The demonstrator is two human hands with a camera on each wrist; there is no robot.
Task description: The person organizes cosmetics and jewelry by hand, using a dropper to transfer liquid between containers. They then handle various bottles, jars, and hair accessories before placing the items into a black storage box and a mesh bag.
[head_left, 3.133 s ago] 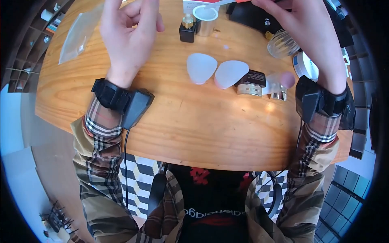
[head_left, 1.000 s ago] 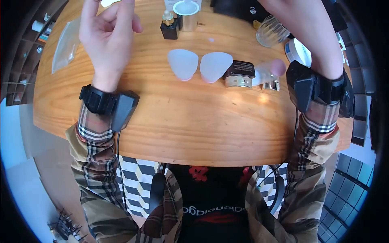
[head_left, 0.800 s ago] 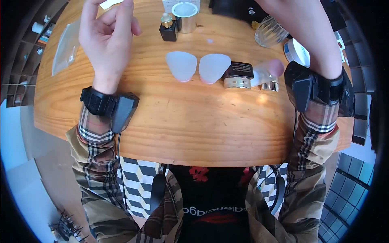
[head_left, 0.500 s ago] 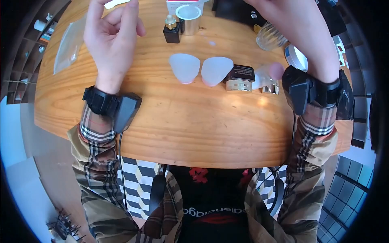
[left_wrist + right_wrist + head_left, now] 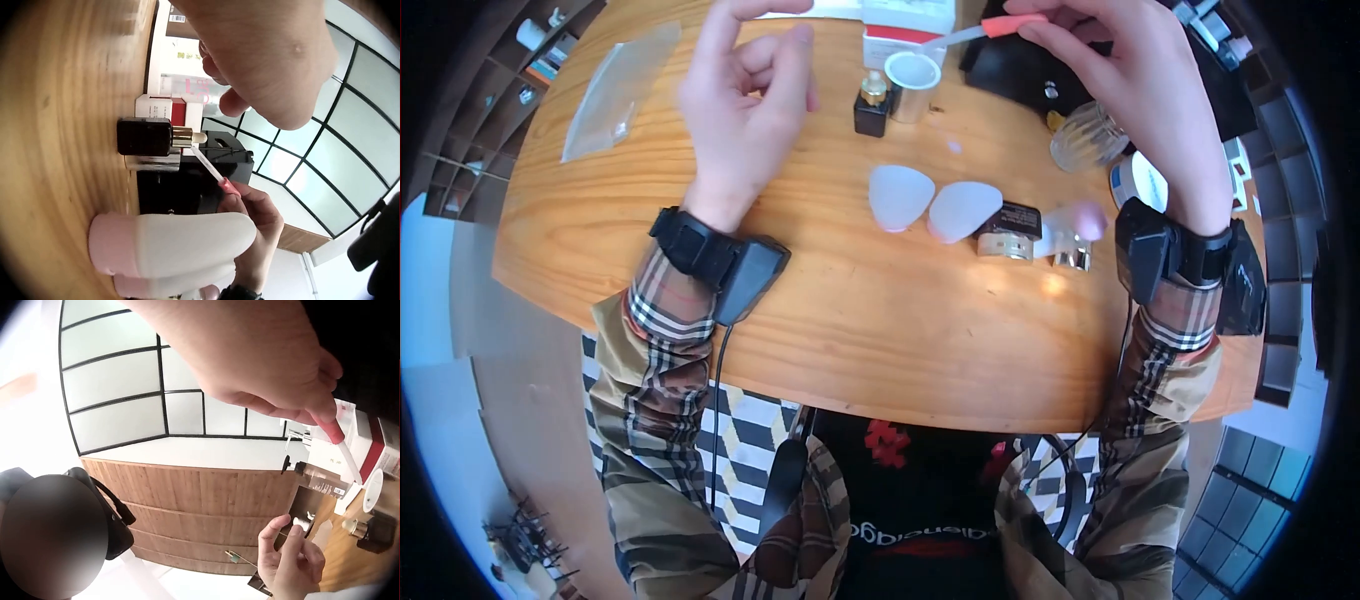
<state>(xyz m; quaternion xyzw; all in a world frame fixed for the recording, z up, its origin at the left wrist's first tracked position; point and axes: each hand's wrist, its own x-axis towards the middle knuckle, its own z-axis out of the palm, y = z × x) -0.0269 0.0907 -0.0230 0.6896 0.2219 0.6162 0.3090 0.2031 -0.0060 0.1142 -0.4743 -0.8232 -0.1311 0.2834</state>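
Note:
My right hand [image 5: 1145, 85] pinches a thin stick [image 5: 970, 36] with a red handle and a translucent white shaft. Its tip slants down at the mouth of a silver cup [image 5: 912, 104] with a white rim. Beside the cup stands a dark square dropper bottle [image 5: 872, 120] with a gold collar, also seen in the left wrist view. My left hand [image 5: 745, 120] is raised left of the bottle, fingers loosely curled and holding nothing. Two white tubes [image 5: 194, 240] stand on pink caps nearer me. A red-and-white box [image 5: 908, 18] is behind the cup.
Right of the tubes are a dark-lidded jar [image 5: 1010, 232] and a small pink-topped item [image 5: 1090, 220]. Farther right stand a clear glass jar [image 5: 1088, 138], a white tub [image 5: 1140, 185] and a black case [image 5: 1012, 85]. A clear plastic bag [image 5: 615, 100] lies at left.
The head view has tilted forward, bringing the red handle and the right fingers back into view. The stick's tip stays by the cup. The left hand keeps its loose curl.

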